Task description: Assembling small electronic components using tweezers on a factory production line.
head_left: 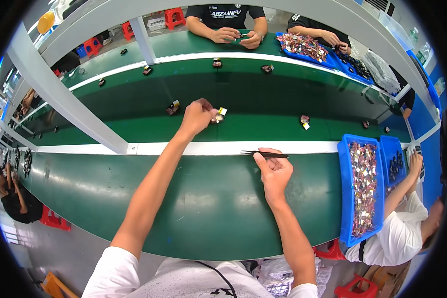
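Factory room, green workbench in front of the person, white rail along its far edge, darker green belt beyond. Left hand reaches over the rail; thumb and fingers bunched at a small part with a yellow-and-white tag, on or just above the belt. Fingertips meet its left side; can't tell if pinched or only touching. Right hand is closed around black tweezers, held near level by the rail, tips pointing left, well apart from the part.

Nearby on belt: dark tagged piece left of the left hand, another tagged piece further right. More small pieces along the far side, too small to make out.

Bench right end: long blue tray full of small mixed-colour pieces, smaller blue tray beside it with dark items. Co-worker in white at far right, co-worker in black across, both hands on a small dark item. Red stool lower right.
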